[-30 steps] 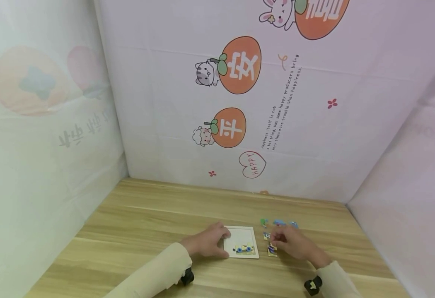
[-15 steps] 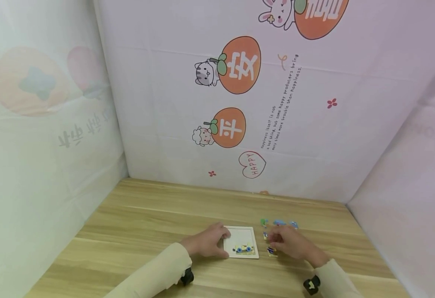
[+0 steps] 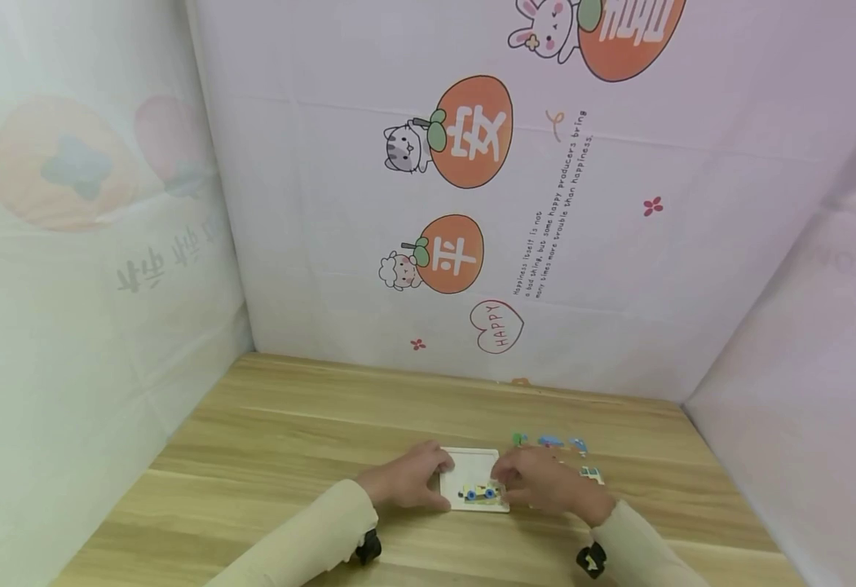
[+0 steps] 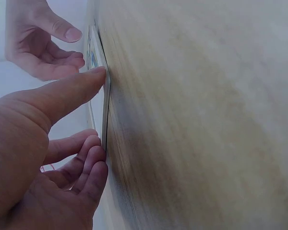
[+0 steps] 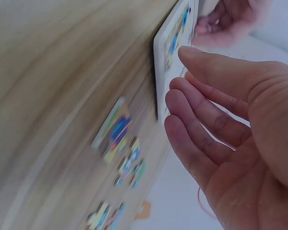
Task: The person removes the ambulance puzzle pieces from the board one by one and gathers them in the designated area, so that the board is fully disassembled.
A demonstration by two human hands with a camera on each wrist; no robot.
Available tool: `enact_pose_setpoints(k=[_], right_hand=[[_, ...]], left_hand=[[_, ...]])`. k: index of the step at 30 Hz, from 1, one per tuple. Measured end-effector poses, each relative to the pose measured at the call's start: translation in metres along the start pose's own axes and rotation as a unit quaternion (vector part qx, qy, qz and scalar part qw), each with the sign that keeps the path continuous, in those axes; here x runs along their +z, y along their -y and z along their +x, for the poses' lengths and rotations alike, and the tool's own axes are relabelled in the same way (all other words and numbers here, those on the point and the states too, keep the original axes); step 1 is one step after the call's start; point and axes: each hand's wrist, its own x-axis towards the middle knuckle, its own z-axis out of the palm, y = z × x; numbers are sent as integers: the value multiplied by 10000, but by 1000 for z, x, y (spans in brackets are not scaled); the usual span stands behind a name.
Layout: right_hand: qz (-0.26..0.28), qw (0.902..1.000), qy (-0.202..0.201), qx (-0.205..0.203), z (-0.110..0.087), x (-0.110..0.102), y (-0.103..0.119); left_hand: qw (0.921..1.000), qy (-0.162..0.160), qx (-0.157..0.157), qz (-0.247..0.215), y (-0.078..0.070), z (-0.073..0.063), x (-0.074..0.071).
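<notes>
A white square puzzle board (image 3: 468, 466) lies on the wooden table, with joined jigsaw pieces (image 3: 480, 492) picturing a yellow vehicle with blue wheels in its near right part. My left hand (image 3: 408, 479) grips the board's left edge, thumb at the near corner and curled fingers farther along. At the board's right side is my right hand (image 3: 541, 483), its fingertips overlapping the edge. In both wrist views the right thumb and bent fingers stand apart, and no piece shows between them. Below that hand in the right wrist view lies a purple and yellow loose piece (image 5: 118, 130).
More loose jigsaw pieces lie right of the board: a green one (image 3: 519, 439), a blue one (image 3: 549, 441), another blue one (image 3: 579, 446) and a light one (image 3: 591, 472). Printed white cloth (image 3: 340, 244) stands behind and on both sides of the table (image 3: 274, 424).
My right hand has moved left, from over the loose pieces to the board's right edge, uncovering the light piece on the right. The left hand stays on the board's left edge.
</notes>
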Motion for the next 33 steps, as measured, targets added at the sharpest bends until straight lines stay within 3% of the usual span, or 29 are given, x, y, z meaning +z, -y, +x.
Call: enact_pose_setpoints(k=[15,21,27,33], right_hand=[[-235,9985,467,-166,24,9,17],[-130,9989,413,-199,23,11,17],[-72,9993,320,-205,22,14,12],[-82,9997,174,-153,22,16,13]], left_hand=[[9998,97,25,143,-2,2,-2],[9989,113,289,361,-5,6,0],[9980,71,584,242,-11,14,7],[9981,152,587,109,-15,17,10]])
